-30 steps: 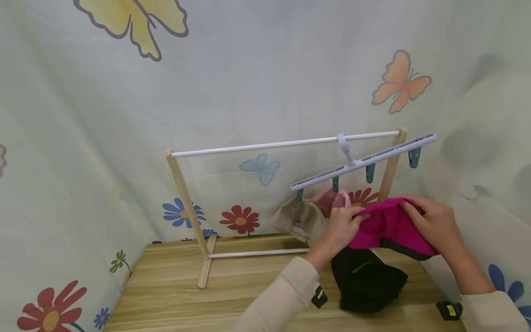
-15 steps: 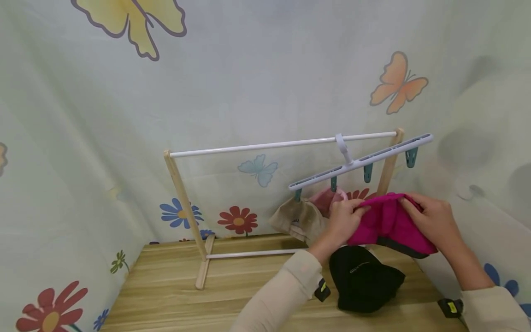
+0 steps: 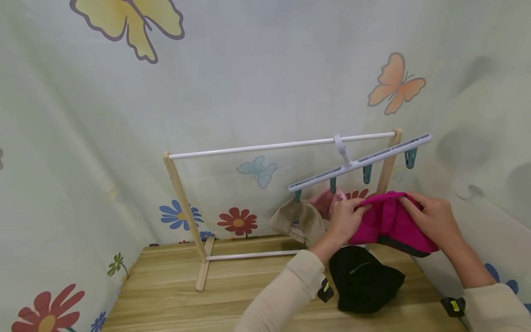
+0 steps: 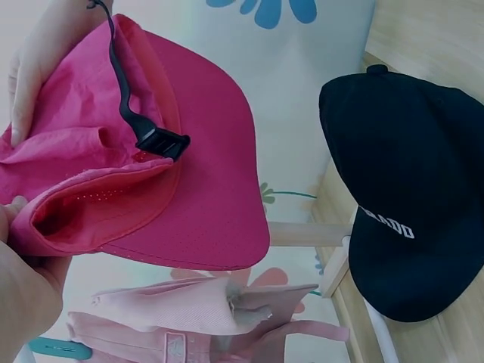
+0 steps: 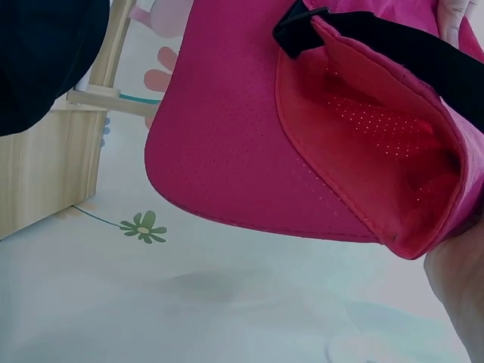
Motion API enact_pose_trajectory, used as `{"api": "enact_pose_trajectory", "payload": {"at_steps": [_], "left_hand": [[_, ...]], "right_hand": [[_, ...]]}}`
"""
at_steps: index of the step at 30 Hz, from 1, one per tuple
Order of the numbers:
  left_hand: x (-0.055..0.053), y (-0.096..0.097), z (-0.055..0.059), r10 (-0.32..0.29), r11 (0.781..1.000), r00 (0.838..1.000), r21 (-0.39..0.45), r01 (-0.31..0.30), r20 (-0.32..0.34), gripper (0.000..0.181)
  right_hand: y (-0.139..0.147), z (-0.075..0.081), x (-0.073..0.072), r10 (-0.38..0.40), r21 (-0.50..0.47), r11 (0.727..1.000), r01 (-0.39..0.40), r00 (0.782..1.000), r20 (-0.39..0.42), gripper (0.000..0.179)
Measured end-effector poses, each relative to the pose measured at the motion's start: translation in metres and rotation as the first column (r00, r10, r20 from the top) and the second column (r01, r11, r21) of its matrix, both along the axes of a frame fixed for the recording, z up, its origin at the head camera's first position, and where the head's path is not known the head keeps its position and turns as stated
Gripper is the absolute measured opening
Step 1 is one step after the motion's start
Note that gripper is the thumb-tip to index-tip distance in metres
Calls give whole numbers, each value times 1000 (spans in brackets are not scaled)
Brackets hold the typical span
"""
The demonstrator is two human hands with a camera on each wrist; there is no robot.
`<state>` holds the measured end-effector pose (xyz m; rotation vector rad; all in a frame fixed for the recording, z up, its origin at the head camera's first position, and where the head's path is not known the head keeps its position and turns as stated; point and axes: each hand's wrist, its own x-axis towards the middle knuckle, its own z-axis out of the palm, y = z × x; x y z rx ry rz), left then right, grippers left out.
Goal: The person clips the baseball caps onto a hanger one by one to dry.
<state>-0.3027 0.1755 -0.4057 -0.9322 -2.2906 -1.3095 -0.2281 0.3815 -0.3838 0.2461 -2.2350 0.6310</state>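
A magenta cap (image 3: 375, 223) is held up between both hands, below the right half of the hanger. My left hand (image 3: 344, 222) pinches its left edge; my right hand (image 3: 433, 221) pinches its right side. In the left wrist view the cap's brim (image 4: 215, 166) and black strap buckle (image 4: 162, 142) show. The right wrist view looks into its perforated red lining (image 5: 378, 128). The white hanger (image 3: 361, 162) hangs tilted from the rack's top bar, with green clips (image 3: 367, 174) along it. A beige cap (image 3: 300, 220) and a pink cap (image 3: 325, 202) hang from its left clips.
A black cap (image 3: 365, 281) with white lettering lies on the wooden table (image 3: 166, 286), under the magenta cap. The rack (image 3: 178, 198) has wooden legs and white bars. A patterned cloth (image 3: 265, 69) hangs behind and at the sides.
The magenta cap has risen slightly against the hanger, still pinched by both hands. The view has shifted a little; the hanger and the other caps stay as they were.
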Motion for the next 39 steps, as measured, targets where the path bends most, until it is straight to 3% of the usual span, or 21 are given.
{"api": "enact_pose_trajectory", "payload": {"at_steps": [10,20,33,39], "left_hand": [[-1,1,5,1,1000,1000,26,-1,4,17],[-9,4,11,33,999,996,-29,-35,-78,18],[-12,4,18,53,994,997,-93,-58,-55,19],[-13,2,18,65,992,997,-108,-69,-44,19]], "right_hand": [[1,6,-3,-4,36,999,3,1000,18,17],[2,7,-7,-18,-6,1000,18,1000,13,14],[2,9,-9,-49,-49,997,52,996,69,19],[2,7,-12,-24,-66,997,28,997,70,17]]}}
